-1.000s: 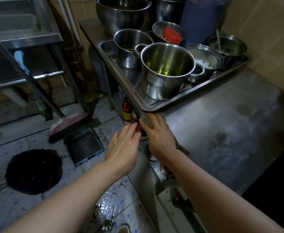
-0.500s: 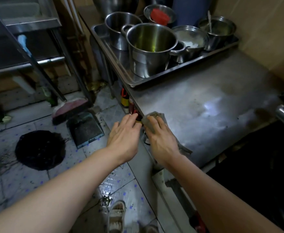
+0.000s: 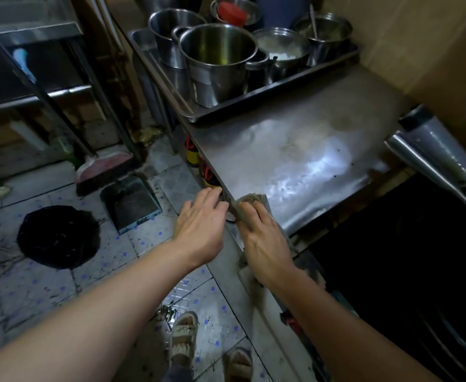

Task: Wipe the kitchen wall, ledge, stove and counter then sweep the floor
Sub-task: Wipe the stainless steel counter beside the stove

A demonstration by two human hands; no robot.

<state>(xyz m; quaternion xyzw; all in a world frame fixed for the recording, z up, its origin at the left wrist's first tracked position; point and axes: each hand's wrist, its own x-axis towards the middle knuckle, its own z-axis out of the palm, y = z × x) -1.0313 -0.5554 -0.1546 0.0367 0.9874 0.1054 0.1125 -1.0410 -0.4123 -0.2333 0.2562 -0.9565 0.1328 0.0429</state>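
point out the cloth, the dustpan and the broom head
cloth (image 3: 252, 199): head view, bunched front edge past the fingertips
dustpan (image 3: 131, 206): head view, middle of the dark scoop
broom head (image 3: 107, 165): head view, pinkish top face

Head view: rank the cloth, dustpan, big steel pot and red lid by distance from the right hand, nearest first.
From the right hand:
1. cloth, under its fingers at the counter edge.
2. dustpan, on the floor to the left.
3. big steel pot, in the tray behind.
4. red lid, in the bowl at the back.

No legible text or labels
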